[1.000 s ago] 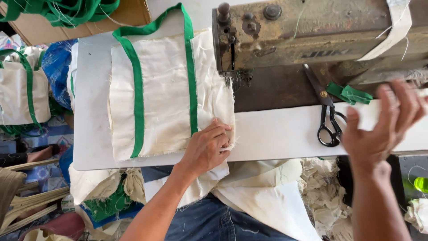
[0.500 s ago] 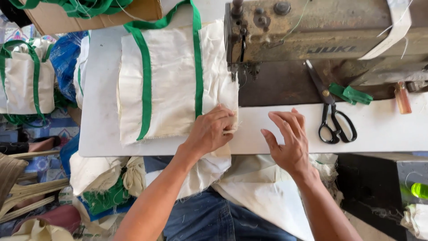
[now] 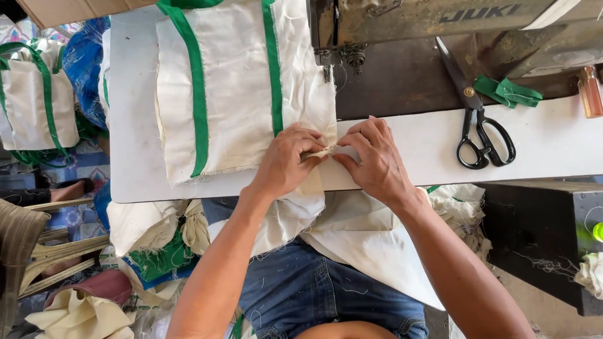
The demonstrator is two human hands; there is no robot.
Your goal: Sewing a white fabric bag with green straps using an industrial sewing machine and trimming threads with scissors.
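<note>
Seated worker at an industrial sewing machine, seen from above. The left hand (image 3: 286,164) and right hand (image 3: 375,158) meet at the near corner of a cream woven-cloth bag panel with green strap webbing (image 3: 239,94); the fingertips of both are pinched together on a small fold of its frayed edge (image 3: 323,152). The panel lies flat on the white worktable (image 3: 135,125), its right side just in front of the needle and presser foot (image 3: 328,59) of the worn metal sewing machine (image 3: 440,25), with excess cloth hanging over the table edge into the lap. Judged good practice here: keep the fold narrow and even, crease it firmly between the fingertips, and hold the raw edge tucked under with the cloth lying flat. The cloth appears coarse and loosely woven, with loose threads along the cut sides and two parallel green bands running lengthwise. Black-handled scissors (image 3: 480,129) and a green webbing scrap (image 3: 507,91) rest well to the right.
</note>
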